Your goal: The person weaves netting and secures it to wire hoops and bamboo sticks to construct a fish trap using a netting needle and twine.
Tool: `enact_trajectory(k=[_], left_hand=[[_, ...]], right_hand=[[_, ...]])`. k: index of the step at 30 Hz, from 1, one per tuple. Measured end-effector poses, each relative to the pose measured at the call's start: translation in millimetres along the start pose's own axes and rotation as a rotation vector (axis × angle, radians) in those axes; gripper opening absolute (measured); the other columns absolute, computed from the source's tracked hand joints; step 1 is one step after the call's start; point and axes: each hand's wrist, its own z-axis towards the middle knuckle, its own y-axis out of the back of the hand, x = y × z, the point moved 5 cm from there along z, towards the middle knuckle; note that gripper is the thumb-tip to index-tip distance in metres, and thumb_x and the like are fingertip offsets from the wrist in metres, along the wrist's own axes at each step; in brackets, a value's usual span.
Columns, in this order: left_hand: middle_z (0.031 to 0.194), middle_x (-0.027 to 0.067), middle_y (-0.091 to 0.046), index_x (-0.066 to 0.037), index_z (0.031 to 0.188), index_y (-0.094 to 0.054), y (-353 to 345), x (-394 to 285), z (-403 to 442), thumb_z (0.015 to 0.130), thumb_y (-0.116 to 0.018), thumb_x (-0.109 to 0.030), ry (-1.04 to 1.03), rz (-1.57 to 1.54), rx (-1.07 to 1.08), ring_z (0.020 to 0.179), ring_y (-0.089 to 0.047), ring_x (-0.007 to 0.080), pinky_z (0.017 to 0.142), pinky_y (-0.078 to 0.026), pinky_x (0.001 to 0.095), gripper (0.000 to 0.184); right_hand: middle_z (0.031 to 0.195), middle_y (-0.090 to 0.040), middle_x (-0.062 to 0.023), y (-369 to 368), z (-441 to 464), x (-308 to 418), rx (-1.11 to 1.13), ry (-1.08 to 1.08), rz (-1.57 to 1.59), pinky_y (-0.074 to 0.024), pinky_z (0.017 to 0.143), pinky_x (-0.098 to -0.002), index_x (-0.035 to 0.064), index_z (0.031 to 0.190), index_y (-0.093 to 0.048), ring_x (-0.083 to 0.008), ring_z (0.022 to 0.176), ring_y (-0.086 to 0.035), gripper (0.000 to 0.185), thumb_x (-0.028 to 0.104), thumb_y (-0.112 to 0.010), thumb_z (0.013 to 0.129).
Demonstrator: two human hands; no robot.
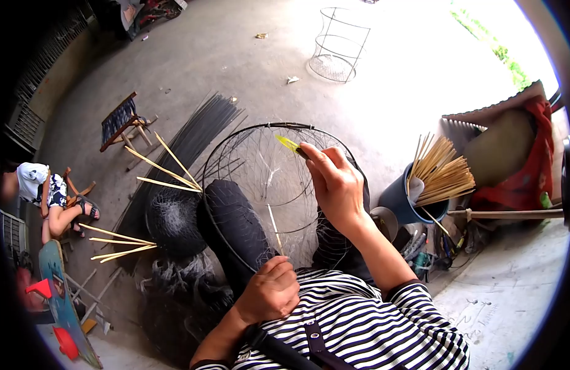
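Note:
A round wire hoop with thin netting [309, 126] rests across my lap, over my dark trouser legs. My right hand [337, 185] is raised above the right part of the hoop, its thumb and fingers pinched on a yellow netting needle [289, 144] that points up and left. Down at the near edge of the hoop, my left hand [272, 288] is closed with its fingers curled. A thin pale stick [274, 225] rises from its fingertips across the netting. Whether those fingers also grip the hoop or net is hidden.
A blue bucket [402, 197] of wooden sticks stands right. Dark rods [198, 129] and a black net bundle [177, 216] lie left. Beyond are a small stool [119, 121] and a wire frame [340, 37]. Another person [44, 191] sits far left near a skateboard [63, 296].

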Motion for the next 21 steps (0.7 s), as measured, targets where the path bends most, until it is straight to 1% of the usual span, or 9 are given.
enact_trajectory(k=[3, 7, 11, 12, 13, 15, 17, 18, 21], left_hand=[[0.077, 0.0068, -0.057, -0.005, 0.064, -0.059, 0, -1, 7, 0.063, -0.066, -0.013, -0.029, 0.003, 0.011, 0.086, -0.059, 0.0230, 0.097, -0.046, 0.0416, 0.010], [0.075, 0.0069, -0.054, -0.004, 0.065, -0.058, -3, -3, 24, 0.063, -0.065, -0.011, -0.065, -0.003, 0.000, 0.085, -0.059, 0.0238, 0.097, -0.045, 0.0413, 0.010], [0.078, 0.0070, -0.053, -0.005, 0.064, -0.058, -13, 0, 26, 0.064, -0.063, -0.013, -0.075, 0.076, -0.004, 0.086, -0.056, 0.0243, 0.090, -0.043, 0.0406, 0.010], [0.081, 0.0070, -0.053, -0.006, 0.064, -0.058, -9, 1, 24, 0.064, -0.063, -0.014, -0.048, 0.112, -0.022, 0.087, -0.056, 0.0242, 0.088, -0.043, 0.0404, 0.010], [0.083, 0.0070, -0.054, -0.006, 0.064, -0.058, -3, 3, 21, 0.064, -0.063, -0.015, -0.022, 0.153, -0.043, 0.089, -0.055, 0.0241, 0.087, -0.042, 0.0402, 0.010], [0.089, 0.0047, -0.056, -0.009, 0.065, -0.056, 13, 8, 16, 0.065, -0.064, -0.013, 0.039, 0.346, -0.103, 0.090, -0.052, 0.0224, 0.086, -0.037, 0.0393, 0.009], [0.091, 0.0028, -0.057, -0.010, 0.066, -0.055, 33, 10, 12, 0.066, -0.064, -0.011, 0.122, 0.454, -0.169, 0.088, -0.051, 0.0213, 0.083, -0.035, 0.0382, 0.009], [0.093, 0.0011, -0.058, -0.011, 0.065, -0.055, 41, 7, 11, 0.063, -0.065, -0.011, 0.122, 0.531, -0.213, 0.089, -0.050, 0.0197, 0.081, -0.033, 0.0376, 0.010], [0.094, -0.0032, -0.058, -0.015, 0.062, -0.056, 42, -5, 10, 0.062, -0.066, -0.014, 0.054, 0.626, -0.172, 0.089, -0.047, 0.0157, 0.076, -0.031, 0.0351, 0.010]], right_hand=[[0.094, -0.059, -0.0101, -14, 11, 3, -0.075, -0.004, 0.171, -0.0511, 0.062, -0.0360, 0.0111, 0.118, -0.061, -0.0272, 0.074, -0.063, 0.034, 0.003, -0.066, 0.085], [0.098, -0.052, -0.0137, -27, 36, 31, -0.091, 0.073, 0.050, -0.0499, 0.067, -0.0387, 0.0033, 0.127, -0.051, -0.0293, 0.082, -0.058, 0.052, 0.019, -0.073, 0.082], [0.101, -0.050, -0.0144, -40, 58, 29, -0.057, 0.071, 0.099, -0.0484, 0.069, -0.0404, 0.0057, 0.105, -0.063, -0.0304, 0.082, -0.054, 0.024, 0.018, -0.069, 0.086], [0.101, -0.051, -0.0135, -36, 60, 28, -0.103, 0.116, -0.004, -0.0462, 0.076, -0.0417, 0.0064, 0.093, -0.065, -0.0309, 0.085, -0.054, 0.014, 0.017, -0.069, 0.085], [0.102, -0.056, -0.0107, -18, 58, 38, -0.189, 0.238, -0.077, -0.0423, 0.084, -0.0423, 0.0062, 0.090, -0.064, -0.0299, 0.093, -0.056, 0.016, 0.016, -0.071, 0.080], [0.100, -0.061, -0.0057, 26, 49, 65, -0.216, 0.366, 0.157, -0.0402, 0.085, -0.0409, 0.0086, 0.088, -0.062, -0.0266, 0.100, -0.057, 0.017, 0.017, -0.072, 0.077], [0.096, -0.064, -0.0014, 44, 35, 58, -0.206, 0.495, 0.182, -0.0394, 0.086, -0.0392, 0.0118, 0.089, -0.062, -0.0230, 0.102, -0.058, 0.019, 0.018, -0.071, 0.074], [0.089, -0.062, 0.0009, 43, 30, 49, -0.183, 0.538, 0.004, -0.0399, 0.085, -0.0396, 0.0139, 0.091, -0.062, -0.0217, 0.096, -0.059, 0.018, 0.019, -0.069, 0.076], [0.078, -0.049, -0.0007, 9, 10, 17, 0.112, 0.698, -0.285, -0.0418, 0.074, -0.0361, 0.0157, 0.118, -0.059, -0.0194, 0.077, -0.051, 0.042, 0.019, -0.067, 0.077]])
